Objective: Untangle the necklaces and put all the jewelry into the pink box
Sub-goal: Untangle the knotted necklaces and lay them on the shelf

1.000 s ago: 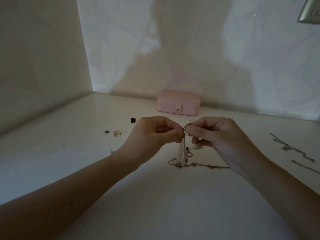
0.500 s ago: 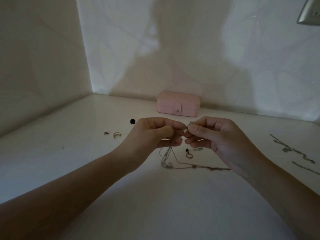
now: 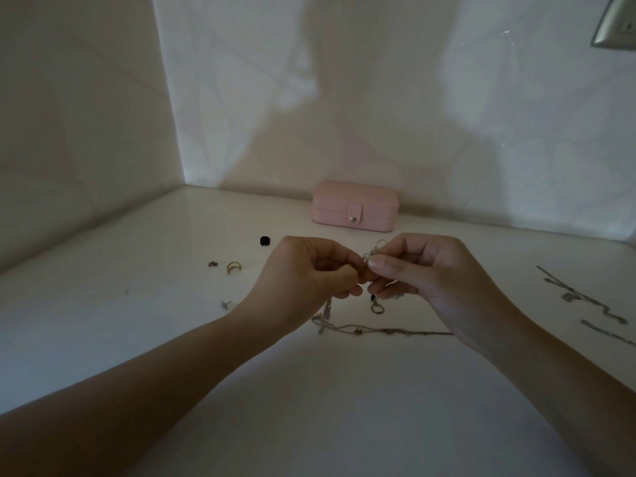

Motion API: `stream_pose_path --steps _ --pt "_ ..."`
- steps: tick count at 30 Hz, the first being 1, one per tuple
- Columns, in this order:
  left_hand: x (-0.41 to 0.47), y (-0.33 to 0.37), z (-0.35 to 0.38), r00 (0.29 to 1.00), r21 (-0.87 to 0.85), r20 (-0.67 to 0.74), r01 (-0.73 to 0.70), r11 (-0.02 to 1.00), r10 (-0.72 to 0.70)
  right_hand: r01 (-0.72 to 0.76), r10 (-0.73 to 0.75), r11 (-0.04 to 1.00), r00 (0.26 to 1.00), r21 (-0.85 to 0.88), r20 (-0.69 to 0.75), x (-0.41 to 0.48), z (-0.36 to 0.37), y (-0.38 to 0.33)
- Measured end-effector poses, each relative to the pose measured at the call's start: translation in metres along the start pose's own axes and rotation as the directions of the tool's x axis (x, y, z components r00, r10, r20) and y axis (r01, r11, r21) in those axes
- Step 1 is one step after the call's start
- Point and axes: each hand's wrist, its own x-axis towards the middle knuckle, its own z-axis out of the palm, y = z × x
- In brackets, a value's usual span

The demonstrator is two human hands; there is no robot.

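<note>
My left hand (image 3: 309,275) and my right hand (image 3: 418,270) meet above the white table, both pinching the tangled silver necklaces (image 3: 373,254) at a knot between the fingertips. The rest of the chain (image 3: 378,330) hangs below my left hand and trails rightward along the table. The pink box (image 3: 355,205) stands closed against the back wall, its snap tab facing me. Loose jewelry lies around: a gold ring (image 3: 233,267), a small dark piece (image 3: 212,264), a black stud (image 3: 264,241), a stud earring (image 3: 224,304) and a hoop earring (image 3: 377,307).
Two separate silver chains (image 3: 581,297) lie stretched on the table at the right, one reaching the frame edge. Walls close in the table at the left and back. A grey wall socket (image 3: 616,25) sits at the top right.
The hanging chain bundle has swung left, from below the fingertips to under my left hand, and more of it lies on the table. Both hands keep their pinch on the knot.
</note>
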Motion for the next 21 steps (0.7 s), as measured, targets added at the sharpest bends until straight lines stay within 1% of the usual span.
stream_pose_path --steps 4,9,13,15,17,21 --pt "0.0005 0.0006 -0.0021 1.000 -0.032 0.004 -0.011 0.999 0.011 -0.005 0.005 1.000 0.999 0.010 -0.052 0.0022 -0.0015 0.0016" --pt "0.0015 0.0038 -0.0029 0.998 -0.050 0.045 -0.032 0.998 0.034 0.022 -0.020 0.999 0.998 0.036 -0.051 0.0021 -0.0027 -0.0004" --pt "0.0003 0.0031 -0.0023 0.991 0.038 -0.095 -0.093 0.995 0.096 0.059 -0.059 0.998 0.997 0.001 -0.045 0.0008 -0.0011 0.0001" --pt "-0.0006 0.0029 -0.0028 0.984 0.024 -0.133 -0.116 0.993 0.118 0.077 -0.077 0.997 0.995 0.004 -0.062 0.0008 -0.0011 -0.0006" --pt "-0.0010 0.0027 -0.0027 0.982 0.010 -0.119 -0.147 0.989 0.147 0.088 -0.086 0.996 0.994 0.019 -0.073 0.0014 -0.0016 -0.0017" --pt "0.0006 -0.0019 -0.0012 0.984 -0.015 0.015 -0.179 0.984 0.179 0.095 -0.094 0.995 0.994 0.035 -0.048 0.0008 0.0002 -0.0010"
